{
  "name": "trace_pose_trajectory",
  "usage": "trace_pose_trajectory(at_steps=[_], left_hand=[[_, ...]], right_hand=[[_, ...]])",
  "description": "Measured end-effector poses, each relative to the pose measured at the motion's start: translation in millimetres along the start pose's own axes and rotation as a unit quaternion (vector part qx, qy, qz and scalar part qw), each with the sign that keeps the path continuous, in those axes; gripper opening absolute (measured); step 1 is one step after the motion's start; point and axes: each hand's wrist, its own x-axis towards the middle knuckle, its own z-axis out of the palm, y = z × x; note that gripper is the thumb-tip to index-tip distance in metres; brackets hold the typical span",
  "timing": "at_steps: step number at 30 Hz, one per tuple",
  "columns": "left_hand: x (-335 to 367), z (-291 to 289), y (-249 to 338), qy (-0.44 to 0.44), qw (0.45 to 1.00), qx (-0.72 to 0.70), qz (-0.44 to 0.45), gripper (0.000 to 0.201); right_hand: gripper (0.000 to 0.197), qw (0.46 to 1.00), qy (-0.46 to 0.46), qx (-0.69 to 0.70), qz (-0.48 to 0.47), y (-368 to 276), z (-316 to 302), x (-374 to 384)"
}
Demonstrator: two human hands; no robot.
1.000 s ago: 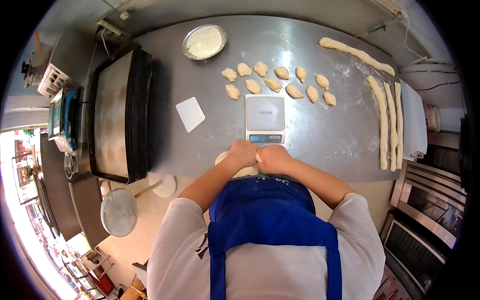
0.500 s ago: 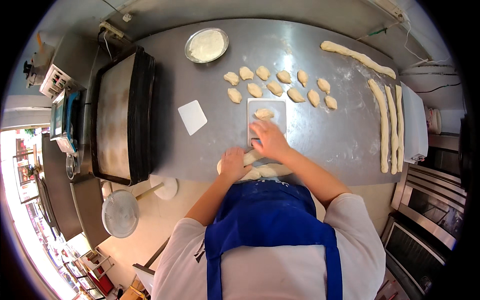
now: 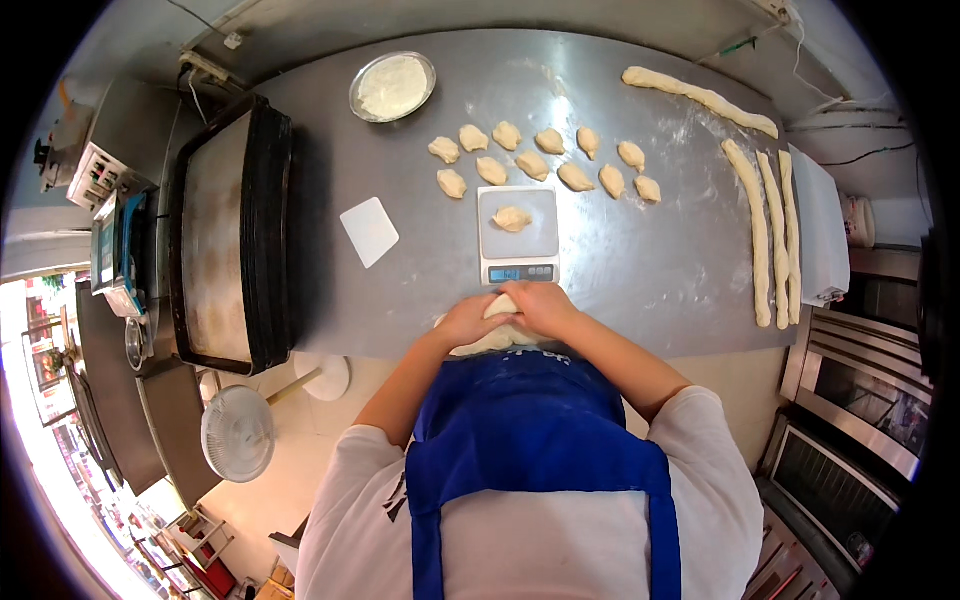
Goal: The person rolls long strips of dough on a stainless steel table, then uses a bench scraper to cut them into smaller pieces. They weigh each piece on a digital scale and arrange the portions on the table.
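At the table's near edge, my left hand point(image 3: 468, 321) and my right hand point(image 3: 541, 306) meet on a thick strip of dough point(image 3: 483, 347), fingers wrapped round it. Both hands cover part of the strip, and its lower side lies against the blue apron. Just beyond my hands stands a white digital scale point(image 3: 519, 260) with a lit display. One small dough piece point(image 3: 512, 219) rests on its plate, touched by neither hand. Behind the scale, several similar dough pieces point(image 3: 533, 166) lie in two uneven rows.
Left of the scale lies a white dough scraper point(image 3: 369, 232). A metal bowl of flour point(image 3: 393, 87) sits at the far left. Stacked black-rimmed baking trays point(image 3: 215, 240) border the left side. Long dough ropes point(image 3: 762, 235) lie at the right, with another dough rope point(image 3: 700, 98) behind them.
My right hand has drawn back from the scale to the dough strip, leaving the small piece on the plate and uncovering the display. Both hands now grip the strip together. The view has shifted slightly.
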Motion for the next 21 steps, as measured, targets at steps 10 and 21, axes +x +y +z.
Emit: trace_pose_trajectory(at_steps=[10,21], left_hand=[[32.9,-15.2,12.9,-0.212,0.973,0.083,-0.020,0.060],[25.7,-8.5,3.0,0.111,0.992,0.057,-0.013,0.043]], right_hand=[[0.023,0.988,-0.139,-0.060,-0.004,-4.2,-17.0,4.0],[0.016,0.963,0.243,0.096,0.062,62.9,-42.0,80.6]])
